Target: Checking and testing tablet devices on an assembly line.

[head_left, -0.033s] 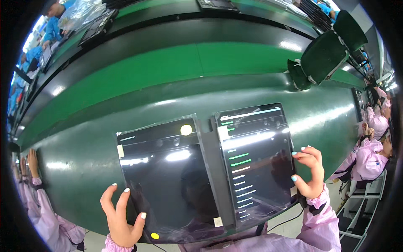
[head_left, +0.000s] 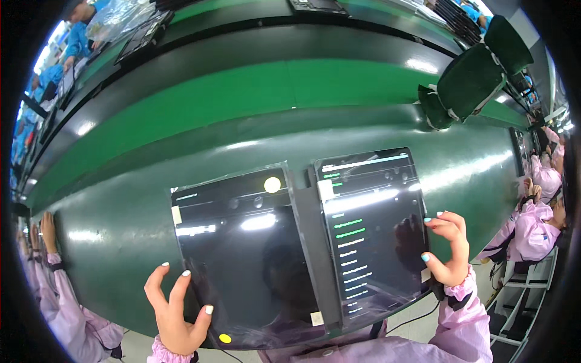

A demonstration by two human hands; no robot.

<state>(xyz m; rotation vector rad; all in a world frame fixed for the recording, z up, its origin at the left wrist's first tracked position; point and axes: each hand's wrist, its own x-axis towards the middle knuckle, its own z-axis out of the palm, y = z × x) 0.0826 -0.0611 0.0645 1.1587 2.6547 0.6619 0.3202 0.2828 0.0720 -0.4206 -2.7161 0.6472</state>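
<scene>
Green workbench (head_left: 121, 254) is carrying two tablets: a dark-screened tablet (head_left: 245, 260) at seven o'clock, a menu-lit tablet (head_left: 381, 248) at four. At their outer edges, the left hand (head_left: 177, 317) and right hand (head_left: 450, 263) are curving loosely, clasping nothing. Screen checking is seemingly underway, the next move likely needing a fingertip tap. Since earlier, a hand reflection (head_left: 411, 239) is showing more plainly on the menu.
</scene>
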